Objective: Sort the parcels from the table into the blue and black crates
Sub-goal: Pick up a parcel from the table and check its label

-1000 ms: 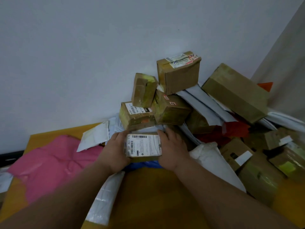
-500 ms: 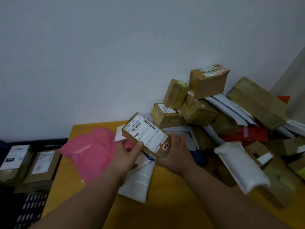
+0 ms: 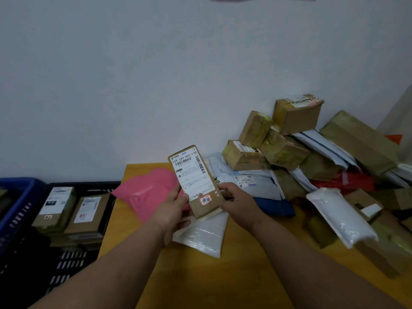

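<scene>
Box (image 3: 193,180) now raised upright over yellow table (image 3: 245,264); both hands' fingers (image 3: 178,192) grip it.

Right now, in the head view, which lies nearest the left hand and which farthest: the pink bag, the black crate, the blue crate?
From the left hand:
1. Pink bag, directly behind the hand on the table.
2. Black crate, left of the table, boxes inside.
3. Blue crate, far left edge.

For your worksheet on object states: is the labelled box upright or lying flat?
Upright, slightly tilted: the labelled box stands on end above the table, held at its lower part.
</scene>
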Demonstrator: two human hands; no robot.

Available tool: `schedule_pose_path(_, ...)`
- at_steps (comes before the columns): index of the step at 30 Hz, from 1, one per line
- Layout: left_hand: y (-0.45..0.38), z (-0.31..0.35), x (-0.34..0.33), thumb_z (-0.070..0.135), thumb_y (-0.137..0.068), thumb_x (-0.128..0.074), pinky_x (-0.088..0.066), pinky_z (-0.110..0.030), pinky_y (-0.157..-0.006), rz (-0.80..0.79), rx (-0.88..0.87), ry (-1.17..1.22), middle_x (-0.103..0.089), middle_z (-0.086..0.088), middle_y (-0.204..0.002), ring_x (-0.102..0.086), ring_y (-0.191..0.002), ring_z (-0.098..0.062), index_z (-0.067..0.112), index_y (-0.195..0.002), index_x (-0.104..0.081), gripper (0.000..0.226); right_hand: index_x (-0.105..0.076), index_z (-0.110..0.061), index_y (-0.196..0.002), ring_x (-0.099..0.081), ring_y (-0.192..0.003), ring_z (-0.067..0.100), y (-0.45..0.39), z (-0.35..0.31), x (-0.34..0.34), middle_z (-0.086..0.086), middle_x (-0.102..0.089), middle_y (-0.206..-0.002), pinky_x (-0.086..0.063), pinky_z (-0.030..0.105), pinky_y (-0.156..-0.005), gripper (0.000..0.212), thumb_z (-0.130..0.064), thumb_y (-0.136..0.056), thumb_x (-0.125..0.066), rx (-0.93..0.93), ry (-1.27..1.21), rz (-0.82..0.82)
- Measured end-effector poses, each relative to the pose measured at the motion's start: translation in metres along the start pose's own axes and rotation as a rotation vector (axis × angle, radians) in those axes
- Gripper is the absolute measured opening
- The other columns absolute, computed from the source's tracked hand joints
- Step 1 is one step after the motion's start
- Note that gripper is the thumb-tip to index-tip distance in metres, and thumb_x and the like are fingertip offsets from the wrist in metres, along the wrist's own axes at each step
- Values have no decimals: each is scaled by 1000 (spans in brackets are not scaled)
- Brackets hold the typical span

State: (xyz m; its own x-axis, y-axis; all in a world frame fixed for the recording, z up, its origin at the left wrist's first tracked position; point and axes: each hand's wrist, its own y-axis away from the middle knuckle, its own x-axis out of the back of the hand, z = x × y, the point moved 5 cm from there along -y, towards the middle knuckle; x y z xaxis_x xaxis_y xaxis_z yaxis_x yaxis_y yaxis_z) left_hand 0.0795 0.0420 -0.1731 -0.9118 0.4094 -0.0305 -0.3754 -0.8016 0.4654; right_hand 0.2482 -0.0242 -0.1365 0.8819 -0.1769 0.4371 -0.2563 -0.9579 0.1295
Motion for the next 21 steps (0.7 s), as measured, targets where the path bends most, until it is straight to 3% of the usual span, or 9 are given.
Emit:
schedule_pose_path(5, 13, 9, 2, 32, -104, -44, -48, -32, -73, 64, -72, -42, -73, 8, -103, -64, -100, -26, 43, -145, -37, 44, -61, -17, -115, -65, -106, 15, -6, 2, -1, -2, -70, -111, -53, 34, -93, 25, -15, -90, -67, -51, -4, -56)
schedule_pose_path(7, 17, 10, -1, 32, -104, -43, -47, -30, -70, 76, -82, -56, -72, 7, -102, -64, -94, -22, 40, -144, -40, 41, -61, -14, -120, -64, -105, 11, -6, 5, 0, -4, -70, -109, -52, 18, -84, 30, -8, -90, -65, -57, -7, -80)
schedule_pose_path(9, 20, 9, -4, 32, -104, -43, -47, -30, -70, 89, -83, -71, -72, 3, -103, -64, -93, -21, 38, -142, -44, 38, -60, -14, -123, -61, -92, -4, -3, 7, 1, -11, -68, -98, -43, 2, -67, 34, -3, -91, -63, -72, -23, -105)
schedule_pose_path(11, 23, 6, -5, 32, -103, -44, -53, -37, -79, 115, -86, -90, -71, -1, -107, -64, -98, -26, 35, -141, -45, 38, -58, -13, -127, -57, -87, -9, -3, 11, 0, -11, -67, -100, -40, -1, -62, 39, -2, -90, -64, -82, -31, -122)
schedule_pose_path(14, 28, -4, 1, 30, -104, -44, -52, -45, -94, 151, -66, -96, -69, 0, -110, -62, -106, -29, 33, -143, -44, 40, -55, -12, -132, -59, -92, -5, -3, 13, -9, -4, -67, -110, -44, 2, -67, 44, -4, -90, -66, -93, -8, -159)
schedule_pose_path(18, 41, -16, 22, 27, -103, -45, -50, -35, -81, 204, -38, -62, -67, 2, -106, -61, -98, -23, 31, -140, -47, 37, -56, -12, -131, -60, -91, -2, 1, 6, -36, -10, -66, -102, -47, 10, -75, 46, -10, -87, -70, -100, 50, -233)
schedule_pose_path(21, 52, -19, 49, 26, -102, -47, -49, -28, -70, 270, -36, -34, -64, 5, -107, -61, -93, -17, 28, -138, -49, 35, -54, -13, -133, -63, -101, 9, 0, -10, -64, -4, -68, -110, -52, 28, -91, 52, -17, -84, -73, -82, 95, -271)
